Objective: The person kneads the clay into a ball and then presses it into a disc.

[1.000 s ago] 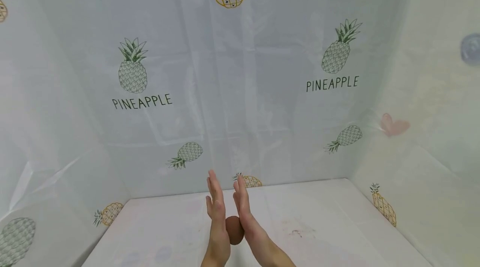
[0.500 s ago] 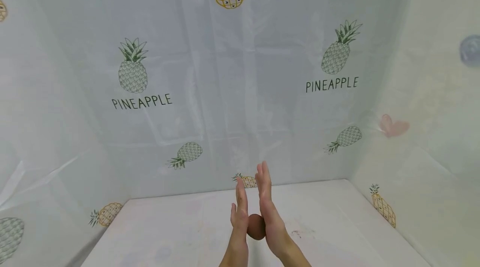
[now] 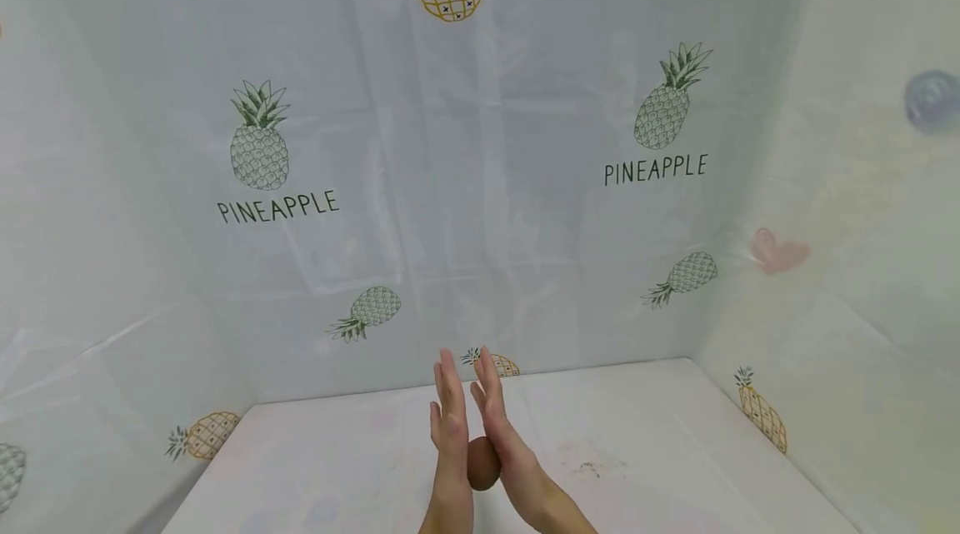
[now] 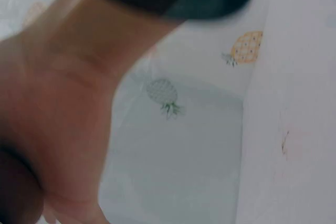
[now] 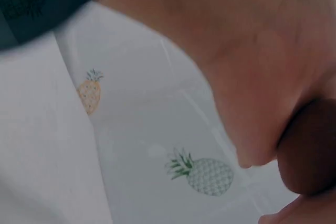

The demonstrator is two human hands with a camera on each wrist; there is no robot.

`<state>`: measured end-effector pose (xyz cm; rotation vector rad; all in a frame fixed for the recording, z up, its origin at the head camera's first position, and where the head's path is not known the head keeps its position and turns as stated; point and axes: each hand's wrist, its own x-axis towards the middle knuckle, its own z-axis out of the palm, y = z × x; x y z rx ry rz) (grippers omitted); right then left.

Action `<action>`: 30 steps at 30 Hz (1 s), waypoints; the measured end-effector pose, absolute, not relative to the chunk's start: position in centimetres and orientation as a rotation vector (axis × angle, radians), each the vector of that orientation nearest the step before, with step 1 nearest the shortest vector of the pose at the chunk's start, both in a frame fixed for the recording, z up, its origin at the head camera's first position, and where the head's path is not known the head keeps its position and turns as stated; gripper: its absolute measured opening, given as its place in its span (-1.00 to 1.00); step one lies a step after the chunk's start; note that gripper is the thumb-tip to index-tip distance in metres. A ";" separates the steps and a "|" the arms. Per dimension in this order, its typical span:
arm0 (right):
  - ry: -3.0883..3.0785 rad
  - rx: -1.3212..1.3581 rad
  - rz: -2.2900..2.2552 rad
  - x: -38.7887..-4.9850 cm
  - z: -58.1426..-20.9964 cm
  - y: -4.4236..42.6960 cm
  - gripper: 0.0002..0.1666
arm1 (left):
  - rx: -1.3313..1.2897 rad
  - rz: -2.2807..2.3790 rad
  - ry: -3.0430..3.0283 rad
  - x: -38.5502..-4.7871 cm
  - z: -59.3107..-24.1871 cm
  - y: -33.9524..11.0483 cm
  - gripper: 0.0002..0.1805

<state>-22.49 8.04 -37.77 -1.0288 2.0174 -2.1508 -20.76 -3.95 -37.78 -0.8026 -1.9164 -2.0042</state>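
A smooth brown ball (image 3: pixel 483 464) is pressed between my two palms in the head view, above the white tabletop. My left hand (image 3: pixel 451 426) stands upright on its left side, fingers straight and pointing away. Against its right side lies my right hand (image 3: pixel 506 442), tilted a little to the left, its fingers also straight. In the left wrist view part of the dark ball (image 4: pixel 18 190) touches the palm. The right wrist view has the ball (image 5: pixel 310 150) against the right palm, cut by the frame edge. What the ball is made of I cannot tell.
The white tabletop (image 3: pixel 337 467) has a reddish smudge (image 3: pixel 588 466) right of my hands. Pale plastic sheeting (image 3: pixel 450 184) printed with pineapples surrounds the table at the back and both sides.
Both hands shifted right with the ball, then back left, the right hand sliding forward and then back against the left. The ball stays between the palms. The head view has turned slightly.
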 end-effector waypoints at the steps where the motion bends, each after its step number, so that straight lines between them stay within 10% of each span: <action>1: 2.024 -1.023 -2.141 -22.2 -37.6 7.9 -0.36 | -0.795 -2.004 -1.906 -20.9 -37.7 -4.1 -0.36; 30: 1.901 -1.173 -2.432 -22.5 -36.2 10.7 -0.30 | -1.297 -1.809 -1.673 -20.5 -39.1 -1.6 -0.31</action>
